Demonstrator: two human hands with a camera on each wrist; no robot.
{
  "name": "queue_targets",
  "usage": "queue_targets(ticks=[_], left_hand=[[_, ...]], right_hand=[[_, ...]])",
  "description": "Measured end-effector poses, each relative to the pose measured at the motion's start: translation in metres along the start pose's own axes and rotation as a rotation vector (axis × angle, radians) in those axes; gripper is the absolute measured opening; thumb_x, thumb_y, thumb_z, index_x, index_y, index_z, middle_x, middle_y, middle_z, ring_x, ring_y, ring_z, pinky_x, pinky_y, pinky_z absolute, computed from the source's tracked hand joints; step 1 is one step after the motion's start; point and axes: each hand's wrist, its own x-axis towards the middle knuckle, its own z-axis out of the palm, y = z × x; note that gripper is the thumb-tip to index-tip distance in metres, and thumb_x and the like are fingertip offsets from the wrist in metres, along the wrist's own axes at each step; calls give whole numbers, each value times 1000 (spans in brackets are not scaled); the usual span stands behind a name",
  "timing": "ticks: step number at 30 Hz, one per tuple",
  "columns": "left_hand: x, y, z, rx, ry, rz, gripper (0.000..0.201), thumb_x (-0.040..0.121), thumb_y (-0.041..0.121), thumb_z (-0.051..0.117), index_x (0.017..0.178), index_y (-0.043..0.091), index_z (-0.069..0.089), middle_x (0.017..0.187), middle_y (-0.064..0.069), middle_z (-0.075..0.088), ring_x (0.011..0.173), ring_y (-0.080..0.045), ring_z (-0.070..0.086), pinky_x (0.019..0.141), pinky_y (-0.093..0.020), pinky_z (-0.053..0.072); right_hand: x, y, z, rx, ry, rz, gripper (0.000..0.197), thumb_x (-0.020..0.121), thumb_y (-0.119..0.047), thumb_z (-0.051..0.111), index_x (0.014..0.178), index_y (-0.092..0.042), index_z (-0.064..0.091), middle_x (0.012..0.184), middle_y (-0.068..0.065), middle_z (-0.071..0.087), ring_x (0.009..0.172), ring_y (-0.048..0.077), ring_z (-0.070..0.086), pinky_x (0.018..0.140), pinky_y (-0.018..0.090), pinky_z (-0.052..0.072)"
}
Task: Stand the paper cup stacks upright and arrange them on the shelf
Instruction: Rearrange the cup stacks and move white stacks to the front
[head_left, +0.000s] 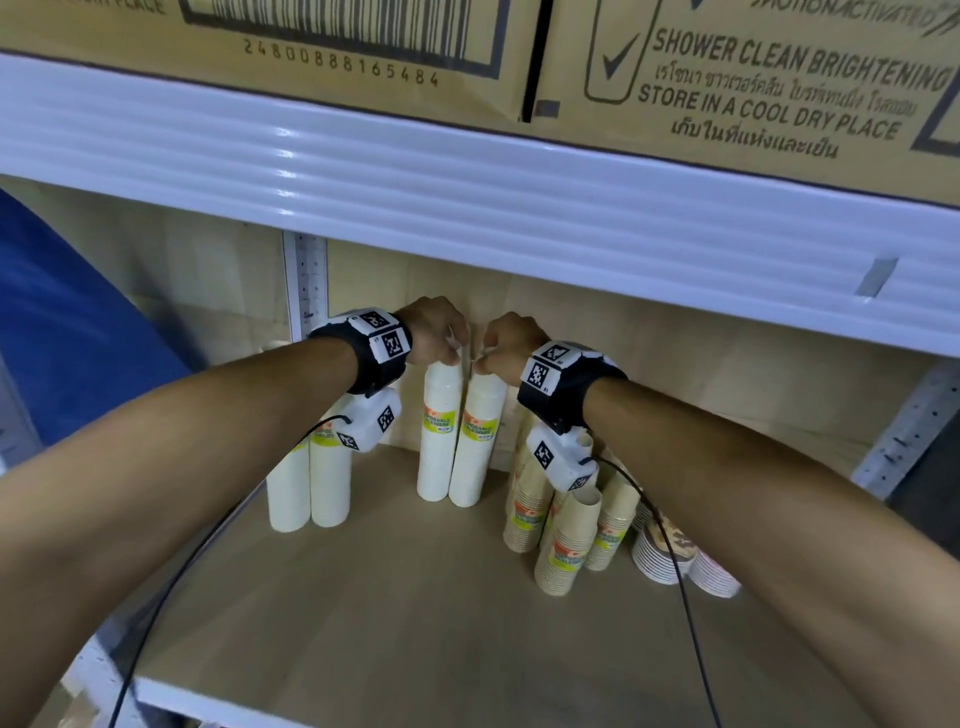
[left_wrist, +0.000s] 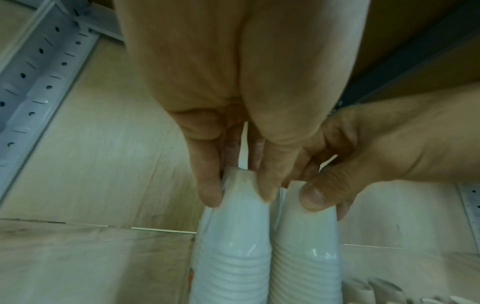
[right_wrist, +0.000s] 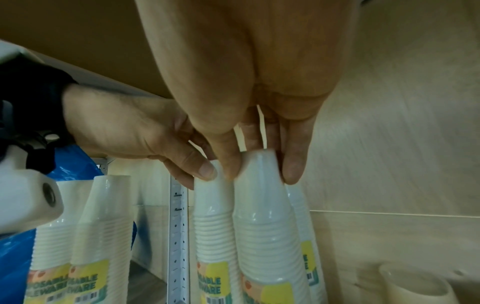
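Both of your hands are pinching the tops of two wrapped white cup stacks that stand side by side near the back of the shelf (head_left: 363, 597): your left hand (head_left: 434, 330) holds the crown of the left white stack (head_left: 439, 431), your right hand (head_left: 506, 343) the crown of the right white stack (head_left: 480, 436), thumb and fingertips (right_wrist: 292, 172) closed on the plastic sleeve. Both stacks look upright and touching each other. They are tall and narrow and you hold them only at the top, so if you let go unevenly one could lean and tip into its neighbour; the slick wrap may also slip under your fingers. Watch your right wrist and its cable, which hang just above the brown cup stacks (head_left: 563, 540), some leaning; a careless pull back could knock them over. Two more white stacks (head_left: 309, 483) stand to the left, and a pile of paper lids or plates (head_left: 670, 551) lies at the right. Overhead, a white shelf beam (head_left: 467, 192) carries printed cartons (head_left: 727, 78), so headroom is tight.
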Motion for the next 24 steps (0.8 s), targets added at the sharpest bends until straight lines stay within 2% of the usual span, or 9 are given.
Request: queue_targets(ticks=[6,13,16,19,21,24], left_hand=[[10,1,4,-1,19,-4,31,89,21,68,120,18,66,131,-2,56,116,-20,55,82,-24,40],[11,2,1,-7,19,-22,34,88,21,70,122,17,64,128,-2,57,111,-20,56,80,-24,42],[6,2,-5,-18,25,-35,35,88,24,70,122,21,64,123,0,53,104,-17,54,80,-26,42],[-1,1,-15,5,47,-42,34,86,33,71,118,24,65,120,2,51,98,-14,50,80,-26,42],[-7,1,-24,16,56,-52,36,84,37,72,118,25,65,119,3,50,100,-14,50,83,-27,44],[-20,-2,-39,56,76,-74,36,89,32,66,125,24,61,126,-1,50,112,-20,53,95,-31,45]], right_hand=[[3,2,1,-20,11,-20,37,82,-22,73,116,-10,63,117,8,62,103,25,62,73,26,45],[2,4,0,-12,33,-43,37,83,-27,71,116,-15,61,120,7,59,107,25,60,84,31,50],[2,0,-2,-19,56,-48,40,80,-32,72,116,-17,61,121,5,59,106,24,60,82,29,49],[1,-7,-7,-39,76,-50,38,81,-30,72,115,-14,63,118,7,61,102,25,62,77,27,48],[1,-12,-11,-57,98,-52,39,82,-30,71,116,-11,62,120,8,60,103,26,62,78,29,50],[0,-23,-15,-86,101,-90,46,85,-34,67,122,-9,58,127,9,55,112,26,57,88,32,49]])
